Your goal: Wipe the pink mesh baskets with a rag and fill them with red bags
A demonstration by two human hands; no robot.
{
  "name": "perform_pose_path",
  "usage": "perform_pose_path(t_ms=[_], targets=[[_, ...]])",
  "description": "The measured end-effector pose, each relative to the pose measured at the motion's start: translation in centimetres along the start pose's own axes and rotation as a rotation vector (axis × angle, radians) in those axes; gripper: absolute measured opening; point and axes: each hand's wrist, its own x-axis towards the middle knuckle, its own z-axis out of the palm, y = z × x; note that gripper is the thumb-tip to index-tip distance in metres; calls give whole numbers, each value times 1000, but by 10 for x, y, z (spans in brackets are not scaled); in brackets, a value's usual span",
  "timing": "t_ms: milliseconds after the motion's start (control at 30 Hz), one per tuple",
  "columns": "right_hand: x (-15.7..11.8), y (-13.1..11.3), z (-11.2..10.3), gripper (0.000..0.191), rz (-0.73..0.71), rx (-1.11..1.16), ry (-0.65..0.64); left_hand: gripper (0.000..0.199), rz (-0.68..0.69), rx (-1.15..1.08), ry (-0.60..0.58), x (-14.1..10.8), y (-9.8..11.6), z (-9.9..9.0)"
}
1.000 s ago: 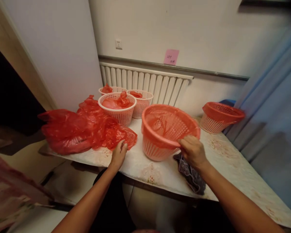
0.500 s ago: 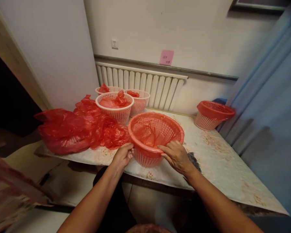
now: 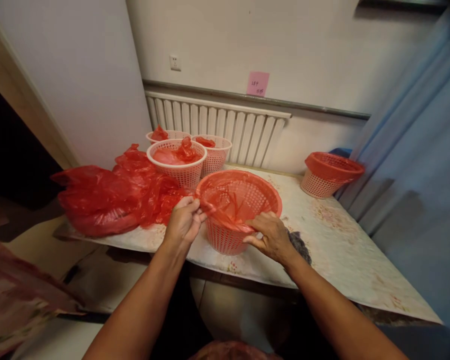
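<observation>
A perforated basket (image 3: 228, 240) stands near the table's front edge, lined with a thin red plastic bag (image 3: 234, 200) folded over its rim. At the basket's left side, my left hand (image 3: 184, 217) pinches the bag's edge and holds it stretched away from the rim. My right hand (image 3: 268, 234) is closed on the bag and rim at the front right, its thumb below the rim. A large crumpled heap of red bags (image 3: 108, 197) lies left of the basket.
Several white-rimmed baskets (image 3: 183, 175) with red bags inside stand behind, near the radiator (image 3: 243, 130). Another red-lined basket (image 3: 318, 184) is at the back right by the blue curtain (image 3: 408, 190). A dark grey fuzzy item (image 3: 299, 246) lies right of my right hand.
My left hand has moved up and slightly left, pulling the bag's edge off the rim at the front left. My right hand has shifted slightly left along the rim.
</observation>
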Motion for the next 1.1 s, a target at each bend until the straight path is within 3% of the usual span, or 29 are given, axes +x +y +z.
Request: perform_pose_path(t_ms=[133, 233, 367, 500, 633, 733, 800, 900, 1000, 1100], targets=[[0, -1, 2, 43, 34, 9, 1, 17, 121, 46, 25, 16, -4, 28], [2, -2, 2, 42, 42, 38, 27, 19, 87, 41, 48, 27, -13, 41], [11, -10, 1, 44, 102, 10, 26, 44, 38, 23, -33, 33, -20, 47], [22, -27, 6, 43, 259, -52, 10, 20, 34, 107, -76, 33, -21, 46], [31, -34, 11, 22, 409, 140, 92, 15, 38, 155, -57, 30, -22, 44], [38, -19, 7, 15, 495, 358, 268, 15, 68, 172, -39, 30, -23, 43], [43, -2, 0, 13, 526, 441, 321, 15, 87, 184, -37, 31, -25, 42], [46, 26, -17, 10, 462, 468, 176, 13, 103, 197, -43, 34, -26, 40], [41, 51, -35, 15, 309, 216, -23, 11, 134, 215, -41, 36, -27, 37], [35, 76, -45, 23, 301, -252, -50, 11, 154, 263, -59, 38, -30, 33]])
